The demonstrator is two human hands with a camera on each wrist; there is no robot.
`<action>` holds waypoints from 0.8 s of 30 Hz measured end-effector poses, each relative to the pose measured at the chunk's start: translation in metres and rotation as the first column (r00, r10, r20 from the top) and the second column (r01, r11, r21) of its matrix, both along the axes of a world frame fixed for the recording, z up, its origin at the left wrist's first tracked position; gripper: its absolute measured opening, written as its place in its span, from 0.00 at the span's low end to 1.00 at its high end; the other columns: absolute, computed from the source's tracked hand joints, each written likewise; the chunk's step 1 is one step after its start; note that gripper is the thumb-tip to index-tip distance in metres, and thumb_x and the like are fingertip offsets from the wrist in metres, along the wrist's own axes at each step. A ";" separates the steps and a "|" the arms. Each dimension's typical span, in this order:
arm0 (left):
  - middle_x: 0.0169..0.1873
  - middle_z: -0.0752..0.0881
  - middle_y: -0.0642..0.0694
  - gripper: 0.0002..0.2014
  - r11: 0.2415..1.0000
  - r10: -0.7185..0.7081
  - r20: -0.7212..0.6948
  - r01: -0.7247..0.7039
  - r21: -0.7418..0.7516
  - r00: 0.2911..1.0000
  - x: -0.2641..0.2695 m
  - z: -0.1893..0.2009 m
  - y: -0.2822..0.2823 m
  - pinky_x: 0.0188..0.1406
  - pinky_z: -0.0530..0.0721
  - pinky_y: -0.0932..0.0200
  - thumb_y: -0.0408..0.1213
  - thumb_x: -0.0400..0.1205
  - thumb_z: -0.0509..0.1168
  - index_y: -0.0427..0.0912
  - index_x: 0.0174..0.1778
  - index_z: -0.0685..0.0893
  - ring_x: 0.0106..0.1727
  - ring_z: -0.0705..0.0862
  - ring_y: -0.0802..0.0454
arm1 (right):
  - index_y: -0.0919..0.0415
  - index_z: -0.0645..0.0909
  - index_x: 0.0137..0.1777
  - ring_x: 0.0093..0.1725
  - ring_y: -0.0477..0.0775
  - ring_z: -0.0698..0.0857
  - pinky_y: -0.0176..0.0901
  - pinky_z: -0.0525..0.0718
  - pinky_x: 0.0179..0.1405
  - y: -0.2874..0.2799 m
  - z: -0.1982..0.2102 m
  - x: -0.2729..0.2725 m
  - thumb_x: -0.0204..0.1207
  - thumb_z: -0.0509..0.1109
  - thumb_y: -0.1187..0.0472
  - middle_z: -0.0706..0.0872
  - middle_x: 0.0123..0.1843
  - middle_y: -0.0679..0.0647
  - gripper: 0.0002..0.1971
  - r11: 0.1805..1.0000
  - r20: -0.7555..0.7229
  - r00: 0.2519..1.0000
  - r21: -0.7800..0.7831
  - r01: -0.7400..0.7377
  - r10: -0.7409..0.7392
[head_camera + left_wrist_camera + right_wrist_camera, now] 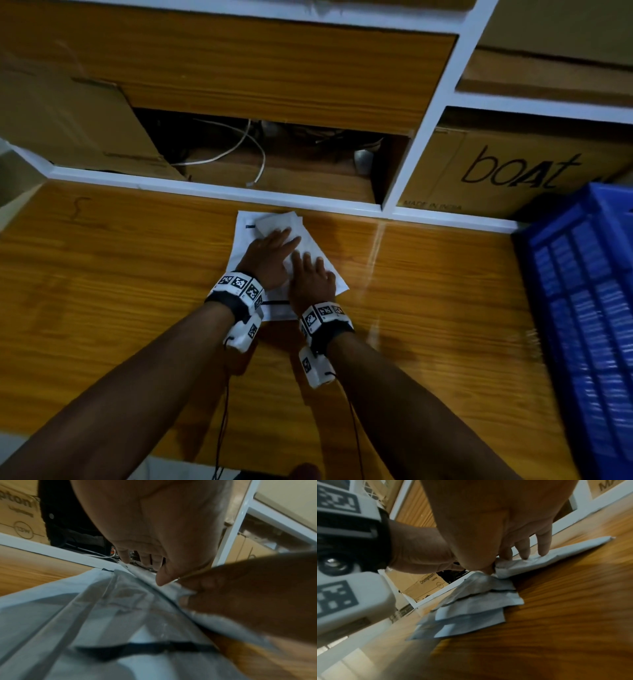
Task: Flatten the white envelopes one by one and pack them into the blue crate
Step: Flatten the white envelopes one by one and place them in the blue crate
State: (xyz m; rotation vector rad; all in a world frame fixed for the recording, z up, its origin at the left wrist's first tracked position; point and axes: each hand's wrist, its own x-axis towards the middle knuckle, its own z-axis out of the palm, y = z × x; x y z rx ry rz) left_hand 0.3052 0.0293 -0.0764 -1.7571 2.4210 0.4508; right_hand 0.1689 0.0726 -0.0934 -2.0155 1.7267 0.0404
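Note:
A loose pile of white envelopes [246,236] lies on the wooden table, close to the white shelf edge. Both hands lie side by side on top of the pile. My left hand [274,246] presses flat with its fingers stretched toward the shelf. My right hand [310,270] presses flat on the top envelope [556,553], just right of the left hand. In the left wrist view the envelopes [102,615] fill the lower part and the right hand [257,588] comes in from the right. The blue crate [582,308] stands at the table's right edge, apart from both hands.
A white-framed shelf unit [219,192] runs along the table's far edge. It holds cardboard boxes [507,171] and loose cables [253,154]. Bare wooden table [102,274] stretches left of the pile and between the pile and the crate.

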 end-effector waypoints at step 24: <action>0.91 0.48 0.51 0.44 0.981 -0.187 0.014 0.188 -0.042 0.982 -0.214 0.005 0.196 0.88 0.43 0.39 0.35 0.83 0.61 0.53 0.91 0.44 0.91 0.46 0.50 | 0.44 0.48 0.89 0.89 0.57 0.52 0.59 0.52 0.84 0.206 0.052 -0.248 0.90 0.52 0.48 0.53 0.90 0.47 0.30 1.000 -0.076 0.997 0.015 0.006 -0.004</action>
